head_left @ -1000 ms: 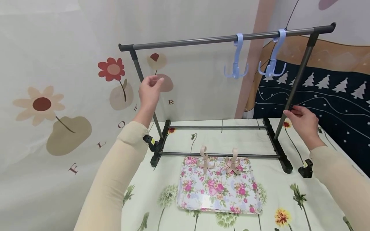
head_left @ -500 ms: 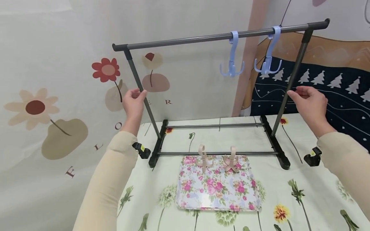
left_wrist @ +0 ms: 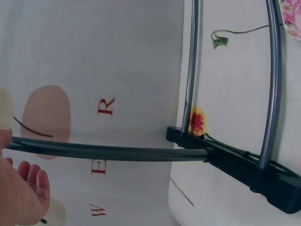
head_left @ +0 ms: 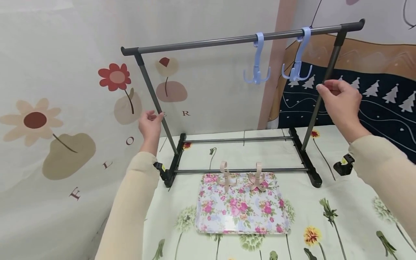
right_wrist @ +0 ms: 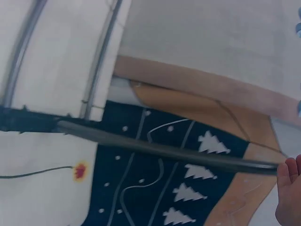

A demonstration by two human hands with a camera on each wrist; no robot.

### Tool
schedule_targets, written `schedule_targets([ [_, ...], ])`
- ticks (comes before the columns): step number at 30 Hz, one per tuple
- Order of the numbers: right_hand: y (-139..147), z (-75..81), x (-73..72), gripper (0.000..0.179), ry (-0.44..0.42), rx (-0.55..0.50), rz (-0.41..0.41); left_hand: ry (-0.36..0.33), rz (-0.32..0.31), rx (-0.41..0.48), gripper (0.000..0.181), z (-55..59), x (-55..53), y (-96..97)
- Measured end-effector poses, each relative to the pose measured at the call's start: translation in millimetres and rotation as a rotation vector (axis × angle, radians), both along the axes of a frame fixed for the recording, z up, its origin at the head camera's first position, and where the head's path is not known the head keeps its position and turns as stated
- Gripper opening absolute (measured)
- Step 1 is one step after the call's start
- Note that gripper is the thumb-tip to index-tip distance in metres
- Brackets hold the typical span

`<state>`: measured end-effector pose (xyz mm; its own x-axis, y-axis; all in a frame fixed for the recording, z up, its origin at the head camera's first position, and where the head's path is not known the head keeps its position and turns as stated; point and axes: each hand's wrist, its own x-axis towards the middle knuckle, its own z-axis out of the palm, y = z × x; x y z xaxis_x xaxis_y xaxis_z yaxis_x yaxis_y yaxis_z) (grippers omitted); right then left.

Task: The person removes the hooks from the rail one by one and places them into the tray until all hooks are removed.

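A dark metal rack [head_left: 195, 46] stands on the tablecloth. My left hand [head_left: 151, 128] is at its left post, thumb touching the post [left_wrist: 117, 153] and the other fingers loosely bent below it in the left wrist view. Higher up, at the right post [head_left: 313, 117], my right hand [head_left: 342, 103] has its thumb tip over the post; only its fingers [right_wrist: 288, 176] show at the right edge of the right wrist view. Two blue hooks, the left hook [head_left: 256, 68] and right hook [head_left: 297, 65], hang toward the right of the top bar.
A floral tray [head_left: 242, 213] lies in front of the rack, with a left beige hook [head_left: 226, 177] and a right beige hook [head_left: 258, 177] on its far edge. The black feet and two low bars [head_left: 227, 170] border it. Behind hangs a printed curtain [head_left: 211, 90].
My left hand has come down from the upper part of the left post. My right hand has moved up the right post. Rack, hooks and tray stay in place as the view shifts slightly.
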<state>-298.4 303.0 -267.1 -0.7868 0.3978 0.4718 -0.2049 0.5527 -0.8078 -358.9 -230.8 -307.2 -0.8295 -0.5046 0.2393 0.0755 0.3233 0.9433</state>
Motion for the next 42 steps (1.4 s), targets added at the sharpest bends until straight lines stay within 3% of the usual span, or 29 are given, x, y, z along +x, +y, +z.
schedule_targets([
  [8, -30, 36.8, -11.8, 0.047, 0.057, -0.016, 0.034, -0.057, -0.011, 0.014, 0.046, -18.3, -12.5, -5.9],
  [17, -63, 75.6, -32.1, 0.048, 0.053, -0.043, -0.008, -0.029, -0.016, 0.031, 0.030, -30.5, -21.2, -5.3],
  [23, -73, 85.0, -44.6, 0.047, 0.020, -0.137, -0.043, -0.027, -0.010, 0.050, 0.029, -32.8, -25.2, -4.4],
  [28, -76, 84.6, -50.9, 0.042, 0.005, -0.130, -0.096, -0.022, -0.022, 0.055, 0.027, -32.8, -27.2, -1.8],
  [34, -72, 97.3, -50.1, 0.037, 0.032, -0.088, -0.139, -0.015, -0.021, 0.048, 0.026, -32.0, -27.0, 3.9],
  [42, -67, 120.6, -42.5, 0.038, 0.065, -0.134, -0.134, -0.012, -0.018, 0.046, 0.026, -31.1, -27.2, 4.2],
])
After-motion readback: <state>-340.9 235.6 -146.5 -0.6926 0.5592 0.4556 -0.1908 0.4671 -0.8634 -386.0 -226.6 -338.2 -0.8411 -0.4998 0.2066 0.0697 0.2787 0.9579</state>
